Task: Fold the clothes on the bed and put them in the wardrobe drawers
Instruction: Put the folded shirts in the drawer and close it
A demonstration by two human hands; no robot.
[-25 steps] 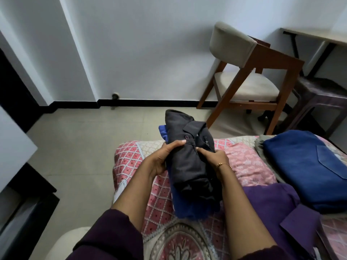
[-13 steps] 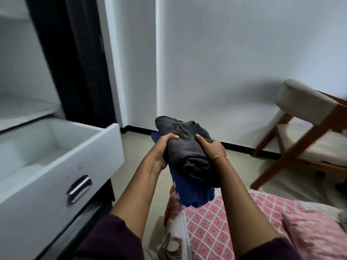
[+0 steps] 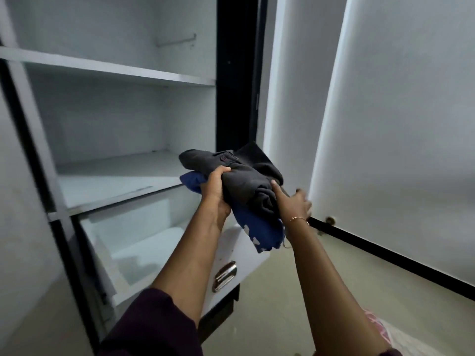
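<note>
Folded garments are held in front of an open white wardrobe point(image 3: 108, 104). Stack composition: a dark grey garment point(image 3: 231, 173) on top, a blue garment point(image 3: 257, 229) beneath it, its lower end hanging below the grey one. Position: in the air, above the front panel of a pulled-out drawer point(image 3: 144, 242) and level with the lower shelf point(image 3: 113, 186).

Left hand point(image 3: 214, 191): fingers curled over the left edge of the stack, thumb across the top of the grey garment; it grips both garments from the side.

Right hand point(image 3: 293, 204): thumb pressed against the right side of the grey garment, fingers spread and fairly straight behind the stack. Whether those fingers touch the cloth cannot be told. A thin bracelet point(image 3: 298, 219) sits on the wrist.

Drawer: open, white interior, metal handle point(image 3: 225, 276) on the front panel. An upper shelf point(image 3: 110, 69) spans the compartment above. Right of the wardrobe stands a white wall point(image 3: 398, 124) with a black skirting strip point(image 3: 385, 253) above a pale floor point(image 3: 282, 317). Dark purple sleeves point(image 3: 154, 327) cover the upper arms.
</note>
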